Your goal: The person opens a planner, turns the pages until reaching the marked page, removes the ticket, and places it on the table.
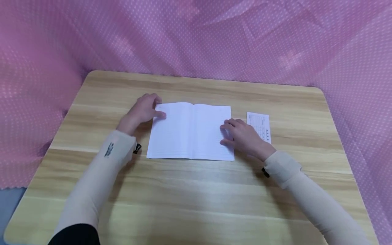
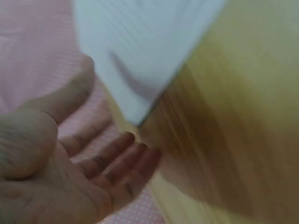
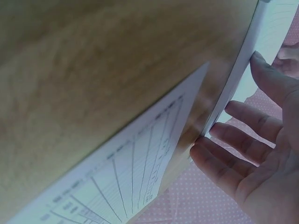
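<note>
An open notebook (image 1: 191, 136) with pale, faintly lined pages lies flat on the table, its fold running down the middle. At its upper left corner is my left hand (image 1: 145, 109), thumb over the page's edge. In the left wrist view that hand (image 2: 70, 158) has loosely spread fingers beside the notebook corner (image 2: 135, 42) and grips nothing. My right hand (image 1: 246, 136) rests at the right page's edge. The right wrist view shows its extended fingers touching the notebook's edge, thumb higher along it. A printed paper slip (image 1: 259, 126) lies partly hidden behind this hand.
The wood-grain table (image 1: 196, 194) has rounded corners. A pink dotted cloth (image 1: 196, 37) hangs behind it and along both sides. Light sleeves cover both forearms, with a small black clip (image 1: 137, 148) at the left cuff.
</note>
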Demonstrator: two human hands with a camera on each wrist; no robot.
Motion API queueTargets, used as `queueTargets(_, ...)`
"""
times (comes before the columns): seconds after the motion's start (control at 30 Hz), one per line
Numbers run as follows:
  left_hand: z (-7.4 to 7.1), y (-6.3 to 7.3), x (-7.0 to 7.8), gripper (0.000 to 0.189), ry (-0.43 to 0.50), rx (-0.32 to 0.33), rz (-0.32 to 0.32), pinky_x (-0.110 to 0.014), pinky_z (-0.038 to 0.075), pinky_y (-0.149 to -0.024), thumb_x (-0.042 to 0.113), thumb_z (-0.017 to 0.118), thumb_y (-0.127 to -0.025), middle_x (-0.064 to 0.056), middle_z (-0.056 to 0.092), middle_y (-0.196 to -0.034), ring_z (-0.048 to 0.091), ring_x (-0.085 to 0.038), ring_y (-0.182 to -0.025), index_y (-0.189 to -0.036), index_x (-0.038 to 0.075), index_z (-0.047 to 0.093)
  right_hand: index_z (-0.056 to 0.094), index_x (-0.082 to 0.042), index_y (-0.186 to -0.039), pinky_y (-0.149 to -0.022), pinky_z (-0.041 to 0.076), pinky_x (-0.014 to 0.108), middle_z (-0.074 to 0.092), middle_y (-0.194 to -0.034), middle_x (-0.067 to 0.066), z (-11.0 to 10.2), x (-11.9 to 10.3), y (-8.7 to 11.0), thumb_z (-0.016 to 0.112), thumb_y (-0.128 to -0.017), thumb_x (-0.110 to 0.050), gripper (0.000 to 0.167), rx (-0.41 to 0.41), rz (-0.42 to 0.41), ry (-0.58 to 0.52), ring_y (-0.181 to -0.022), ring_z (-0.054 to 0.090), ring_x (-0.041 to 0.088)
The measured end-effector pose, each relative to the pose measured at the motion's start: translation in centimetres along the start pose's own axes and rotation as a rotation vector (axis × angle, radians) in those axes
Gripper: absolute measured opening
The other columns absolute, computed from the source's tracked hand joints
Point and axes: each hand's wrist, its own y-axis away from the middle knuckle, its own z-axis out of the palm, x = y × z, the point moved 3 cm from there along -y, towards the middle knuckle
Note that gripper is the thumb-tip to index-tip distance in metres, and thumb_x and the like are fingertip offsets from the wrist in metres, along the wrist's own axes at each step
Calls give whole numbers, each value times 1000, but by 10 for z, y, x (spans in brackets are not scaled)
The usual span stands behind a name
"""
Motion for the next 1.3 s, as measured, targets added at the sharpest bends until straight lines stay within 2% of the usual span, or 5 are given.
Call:
queueTargets(0.17, -1, -22, 3, 72, -58, -62, 28, -61, 38, -118, 26, 88, -95, -23, 49, -142, 42, -43, -137, -151, -4, 53, 69, 1, -138, -101, 55, 61, 62, -145, 27, 1, -1, 0, 86, -97, -35, 57, 3, 0, 0, -131, 60, 47)
queueTargets(0.57, 1, -34, 16, 40, -151, -117, 17, -53, 47, -105, 12, 87, -94, -22, 54, -129, 51, -38, -117, -121, -4, 63, 69, 1, -136, -98, 57, 60, 63, -143, 26, 0, 1, 3, 86, -97, -35, 55, 20, -2, 22, -129, 61, 46)
queueTargets(0.8, -1, -36, 19, 40, -198, -151, 10, -55, 47, -106, 13, 87, -94, -24, 53, -130, 49, -40, -120, -121, -5, 63, 70, 0, -135, -95, 59, 59, 64, -142, 26, -1, 2, 2, 86, -96, -35, 55, 35, -24, 34, -126, 63, 45)
queueTargets(1.07, -2, -39, 19, 44, -222, -139, -18, -56, 48, -104, 13, 88, -93, -25, 52, -129, 48, -40, -119, -122, -5, 60, 70, 0, -134, -93, 59, 59, 64, -141, 25, -2, 1, -1, 86, -97, -33, 52, 37, -25, 38, -125, 63, 45)
queueTargets(1.3, 3, -41, 18, 53, -152, -168, -93, -56, 50, -104, 11, 86, -95, -24, 61, -126, 59, -40, -114, -133, -3, 52, 71, 0, -133, -93, 59, 59, 65, -139, 25, 1, 3, 1, 86, -97, -32, 51, 37, -23, 41, -123, 64, 46)
